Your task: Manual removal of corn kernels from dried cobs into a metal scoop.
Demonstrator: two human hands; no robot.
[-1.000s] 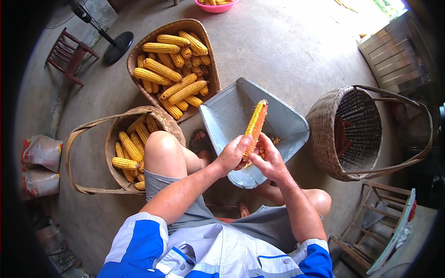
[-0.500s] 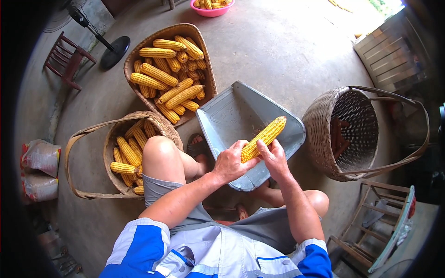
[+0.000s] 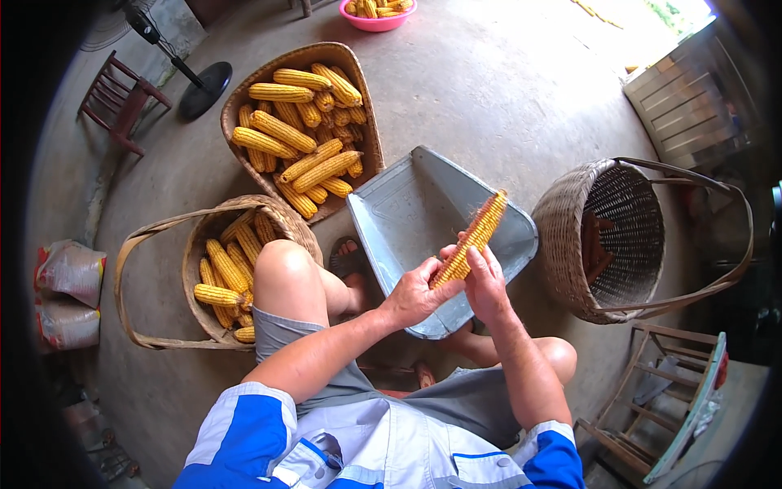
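Note:
Over the grey metal scoop-shaped pan (image 3: 391, 204) I hold a yellow corn cob (image 3: 479, 234), tilted with its tip up and to the right. My left hand (image 3: 417, 295) is closed round its lower end. Around its middle my right hand (image 3: 485, 285) is wrapped, thumb on the near side. Wispy silk shows along the cob's upper left edge. The pan stands on the floor between my legs, and my hands cover part of it. More cobs (image 3: 314, 155) fill a wide woven basket (image 3: 374, 130) beyond my left knee.
Left of my knee is a handled basket (image 3: 191, 277) with several cobs. A tall wicker basket (image 3: 562, 236) on the right holds some reddish-brown pieces. Farther out are a pink basin (image 3: 379, 23), a fan base (image 3: 205, 91), small chairs (image 3: 122, 102), (image 3: 664, 399), and sacks (image 3: 72, 273).
The cob has turned more upright and rolled in my hands, now showing a narrower side with silk. My right fingers have come round behind it. The baskets stay where they were.

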